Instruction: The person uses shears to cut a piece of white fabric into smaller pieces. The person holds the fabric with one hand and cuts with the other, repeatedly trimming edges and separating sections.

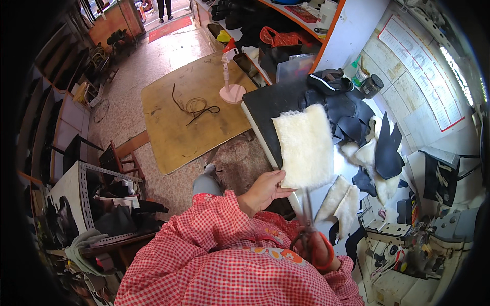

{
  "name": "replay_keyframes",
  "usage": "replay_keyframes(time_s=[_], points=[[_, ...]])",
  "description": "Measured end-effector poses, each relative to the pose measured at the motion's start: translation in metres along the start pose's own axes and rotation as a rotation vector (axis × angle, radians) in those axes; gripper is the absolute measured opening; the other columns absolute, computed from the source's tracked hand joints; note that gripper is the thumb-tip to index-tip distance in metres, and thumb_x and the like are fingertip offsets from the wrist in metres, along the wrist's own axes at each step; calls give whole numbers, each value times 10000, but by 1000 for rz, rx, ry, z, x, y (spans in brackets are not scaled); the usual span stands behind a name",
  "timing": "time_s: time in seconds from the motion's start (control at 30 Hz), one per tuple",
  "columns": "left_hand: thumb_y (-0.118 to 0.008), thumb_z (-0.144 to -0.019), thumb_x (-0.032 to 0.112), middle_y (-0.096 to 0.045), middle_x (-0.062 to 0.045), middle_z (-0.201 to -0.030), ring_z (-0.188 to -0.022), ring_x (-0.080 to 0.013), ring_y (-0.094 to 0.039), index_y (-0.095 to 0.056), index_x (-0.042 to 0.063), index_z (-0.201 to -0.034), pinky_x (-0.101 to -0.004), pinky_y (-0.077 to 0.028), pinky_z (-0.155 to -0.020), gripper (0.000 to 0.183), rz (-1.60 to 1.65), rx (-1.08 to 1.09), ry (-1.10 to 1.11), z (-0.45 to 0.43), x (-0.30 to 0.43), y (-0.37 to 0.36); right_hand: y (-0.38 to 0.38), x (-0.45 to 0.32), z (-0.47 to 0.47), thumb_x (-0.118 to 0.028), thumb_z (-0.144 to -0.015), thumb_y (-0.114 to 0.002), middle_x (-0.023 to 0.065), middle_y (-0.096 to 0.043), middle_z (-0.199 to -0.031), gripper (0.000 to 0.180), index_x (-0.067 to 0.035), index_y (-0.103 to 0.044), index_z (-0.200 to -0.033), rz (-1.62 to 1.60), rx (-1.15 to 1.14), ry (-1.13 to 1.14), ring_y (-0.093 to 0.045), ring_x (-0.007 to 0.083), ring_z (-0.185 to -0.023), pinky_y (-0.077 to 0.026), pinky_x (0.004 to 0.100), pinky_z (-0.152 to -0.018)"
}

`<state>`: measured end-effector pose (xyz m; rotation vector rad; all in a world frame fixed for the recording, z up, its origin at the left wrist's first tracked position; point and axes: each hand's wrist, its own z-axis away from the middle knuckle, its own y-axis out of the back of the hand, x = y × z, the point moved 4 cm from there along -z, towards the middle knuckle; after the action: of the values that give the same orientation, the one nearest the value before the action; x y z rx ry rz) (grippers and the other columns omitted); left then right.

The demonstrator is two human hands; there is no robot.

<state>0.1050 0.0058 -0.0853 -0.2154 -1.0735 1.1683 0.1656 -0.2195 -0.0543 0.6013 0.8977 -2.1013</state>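
My left hand [265, 191] pinches the near left corner of a cream fleece piece [306, 149], roughly rectangular, between thumb and fingers. The piece lies partly over the black-topped end of the worktable [270, 101]. In my right hand [314, 248] is a pair of scissors [307, 214] with a red-wrapped handle. Its blades point away from me, their tips close under the fleece's near edge; motion blur hides whether they touch it. Fleece offcuts [338, 202] lie just right of the blades. Beyond them sit black leather pieces [388, 149] mixed with more fleece.
A black shoe [331, 82] and a dark jar [371, 86] stand at the table's back. Left of it, a brown table [199, 126] bears a coiled cord [195, 107] and a pink stand [232, 91]. A sewing machine [451, 225] is at the right. Shelving [291, 15] rises behind.
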Motion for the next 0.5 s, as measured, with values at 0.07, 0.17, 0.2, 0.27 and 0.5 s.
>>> replay_keyframes(time_s=[0.07,0.17,0.2,0.27,0.5], points=[[-399,-1011,216,-581,-155,-1224,-1075,-251,-612,-459,-29,-1295,-371,-509,-913,380,52,-39,19,-1,-2,0,-7,-5,-2,-445,-995,-320,18,-576,-813,469,-76,-469,-1243,43,-108,25,-511,91,-667,-414,217,-598],[-397,-1013,206,-568,-157,-1242,-1096,-254,-598,-447,-36,-1303,-380,-493,-944,381,102,-94,13,-3,-5,1,-16,-9,-6,-395,-1008,-329,11,-571,-832,415,-78,-477,-1232,54,-132,-16,-510,80,-683,-408,202,-616],[-402,-1012,204,-569,-158,-1241,-1102,-253,-595,-448,-34,-1303,-382,-486,-952,378,115,-106,9,-3,-5,1,-18,-12,-8,-389,-1011,-325,12,-570,-832,409,-78,-479,-1227,63,-140,-32,-511,82,-683,-408,202,-617],[-394,-1015,225,-570,-153,-1243,-1107,-247,-590,-448,-26,-1306,-381,-474,-965,388,134,-114,-2,-3,-7,2,-22,-16,-10,-382,-1016,-319,13,-567,-828,400,-76,-483,-1214,103,-137,-55,-512,84,-682,-408,202,-616],[-262,-1026,409,-564,-86,-1277,-1120,-209,-567,-457,37,-1317,-350,-420,-988,511,201,-276,28,1,-5,-1,-24,-18,-15,-433,-1006,-310,37,-580,-849,480,-76,-457,-1290,189,-183,-29,-532,108,-725,-426,230,-656]])
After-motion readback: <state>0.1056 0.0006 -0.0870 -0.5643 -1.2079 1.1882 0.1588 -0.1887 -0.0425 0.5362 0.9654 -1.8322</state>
